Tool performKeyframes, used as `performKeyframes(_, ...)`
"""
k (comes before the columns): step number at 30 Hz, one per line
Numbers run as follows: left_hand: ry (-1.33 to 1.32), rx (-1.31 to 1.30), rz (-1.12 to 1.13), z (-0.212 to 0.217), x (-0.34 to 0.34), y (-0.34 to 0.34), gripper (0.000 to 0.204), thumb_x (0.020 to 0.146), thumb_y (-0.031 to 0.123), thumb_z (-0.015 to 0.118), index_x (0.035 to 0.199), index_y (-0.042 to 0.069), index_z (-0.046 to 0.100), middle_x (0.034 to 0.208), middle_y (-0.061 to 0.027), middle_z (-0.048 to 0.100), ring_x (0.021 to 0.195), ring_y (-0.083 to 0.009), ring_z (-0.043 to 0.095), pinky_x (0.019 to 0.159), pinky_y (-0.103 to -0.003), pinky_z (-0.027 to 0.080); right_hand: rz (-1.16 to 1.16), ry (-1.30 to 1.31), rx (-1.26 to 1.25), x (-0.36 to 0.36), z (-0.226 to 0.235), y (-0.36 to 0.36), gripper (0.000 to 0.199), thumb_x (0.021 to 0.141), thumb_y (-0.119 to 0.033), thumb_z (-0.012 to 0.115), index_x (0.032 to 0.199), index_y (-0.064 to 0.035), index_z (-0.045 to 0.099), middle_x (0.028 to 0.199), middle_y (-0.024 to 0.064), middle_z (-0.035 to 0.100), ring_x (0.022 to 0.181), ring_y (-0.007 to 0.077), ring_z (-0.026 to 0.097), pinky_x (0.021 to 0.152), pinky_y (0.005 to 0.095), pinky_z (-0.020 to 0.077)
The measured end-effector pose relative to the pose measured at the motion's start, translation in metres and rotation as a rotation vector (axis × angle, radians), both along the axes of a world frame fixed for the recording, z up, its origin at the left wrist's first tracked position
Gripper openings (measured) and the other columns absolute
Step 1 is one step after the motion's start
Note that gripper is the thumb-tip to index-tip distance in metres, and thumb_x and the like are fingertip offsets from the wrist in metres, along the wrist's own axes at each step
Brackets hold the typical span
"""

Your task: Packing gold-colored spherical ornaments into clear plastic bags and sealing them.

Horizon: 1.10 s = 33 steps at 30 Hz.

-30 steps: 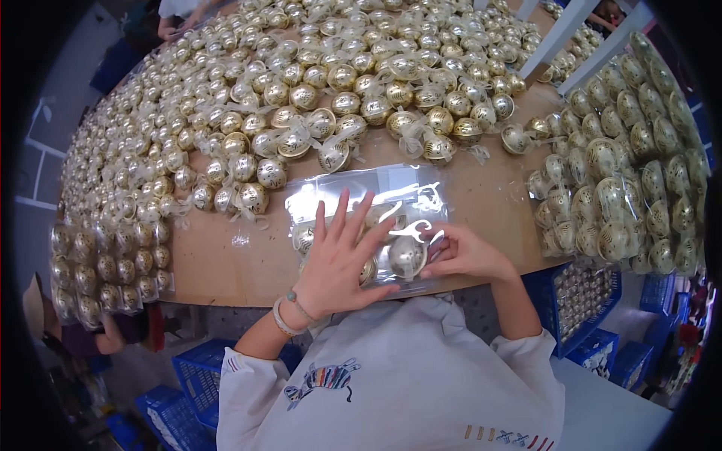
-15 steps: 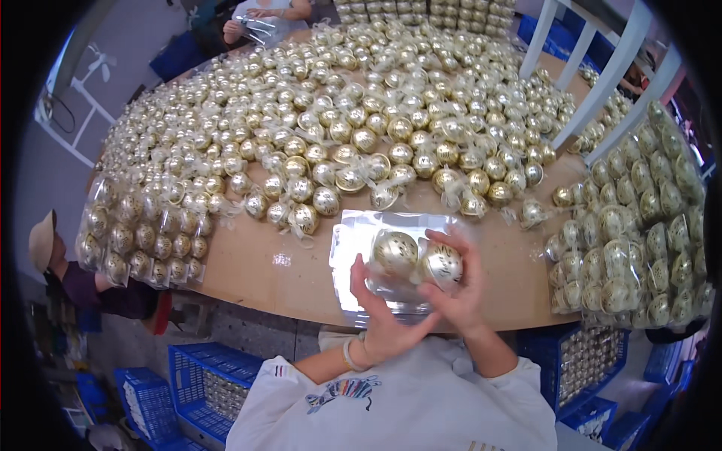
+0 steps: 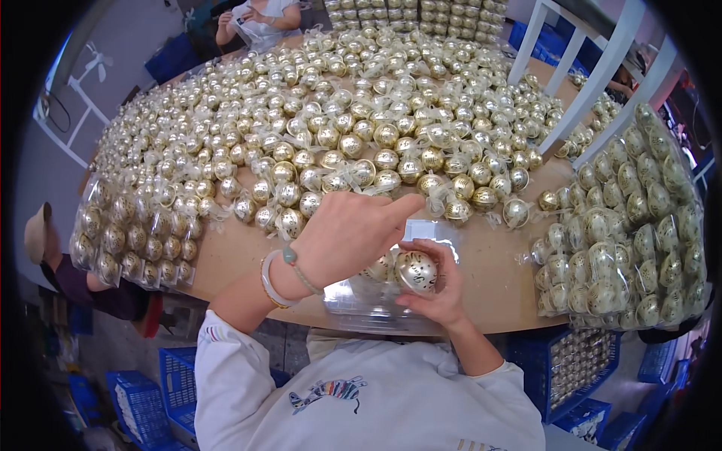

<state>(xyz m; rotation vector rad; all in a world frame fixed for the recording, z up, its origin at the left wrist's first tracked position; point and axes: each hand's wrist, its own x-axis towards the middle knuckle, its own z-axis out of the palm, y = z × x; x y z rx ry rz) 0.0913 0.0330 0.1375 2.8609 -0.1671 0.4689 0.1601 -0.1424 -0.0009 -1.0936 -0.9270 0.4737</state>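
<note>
My right hand (image 3: 440,289) has its thumb and fingers around a shiny gold ball ornament (image 3: 416,272) with dark printed script. A second gold ball (image 3: 380,268) sits beside it, partly behind my left hand. Both are over a clear plastic tray (image 3: 353,307) near the table's front edge. My left hand (image 3: 347,234) reaches across above them, back of the hand up, wearing bracelets at the wrist. Its fingers are bent together close to the front of the ball pile; anything in them is hidden.
A big heap of gold balls with sheer ribbons (image 3: 301,120) covers the brown table (image 3: 496,293). Stacked filled clear packs stand at left (image 3: 135,233) and right (image 3: 624,233). White rails (image 3: 579,113) rise at right. Blue crates (image 3: 177,383) lie below. Another person (image 3: 263,19) works across the table.
My left hand has left the tray's side and swung up and right, toward the ball heap. My right hand remains around a ball, slightly lower and further left. The whole view has shifted a little.
</note>
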Motion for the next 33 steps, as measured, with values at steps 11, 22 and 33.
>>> performKeyframes(11, -0.350, -0.598, -0.040, -0.128, -0.031, 0.033, 0.080, 0.084, 0.062, 0.055, 0.143, 0.011, 0.039, 0.150, -0.0240, 0.025, 0.132, -0.0447, 0.038, 0.109, -0.051, 0.031, -0.450, -0.665, -0.137, 0.004, 0.000, -0.009, 0.093, 0.067, -0.029, 0.087, 0.138, -0.0046, 0.032, 0.141, 0.0210, 0.037, 0.118, 0.0336, 0.053, 0.096, 0.0408, 0.0458)
performKeyframes(22, -0.727, -0.701, -0.284, -0.138, -0.041, 0.023, 0.034, 0.074, 0.032, 0.081, 0.097, 0.010, 0.069, 0.118, -0.0115, 0.056, 0.130, -0.0343, 0.040, 0.107, -0.056, 0.034, -0.264, -0.663, 0.250, 0.025, 0.001, -0.005, 0.057, 0.070, -0.022, 0.084, 0.115, -0.0069, 0.053, 0.126, 0.0131, 0.049, 0.108, 0.0362, 0.058, 0.088, 0.0441, 0.0503)
performKeyframes(33, -0.415, -0.851, -0.175, -0.075, -0.053, 0.008, 0.016, 0.069, 0.016, 0.084, 0.072, 0.009, 0.070, 0.108, -0.0083, 0.055, 0.075, -0.0123, 0.060, 0.076, -0.030, 0.052, -0.042, -0.570, -0.003, 0.032, 0.079, -0.022, 0.014, 0.075, -0.005, 0.078, 0.087, -0.0057, 0.072, 0.091, 0.0069, 0.067, 0.084, 0.0250, 0.067, 0.068, 0.0344, 0.0560)
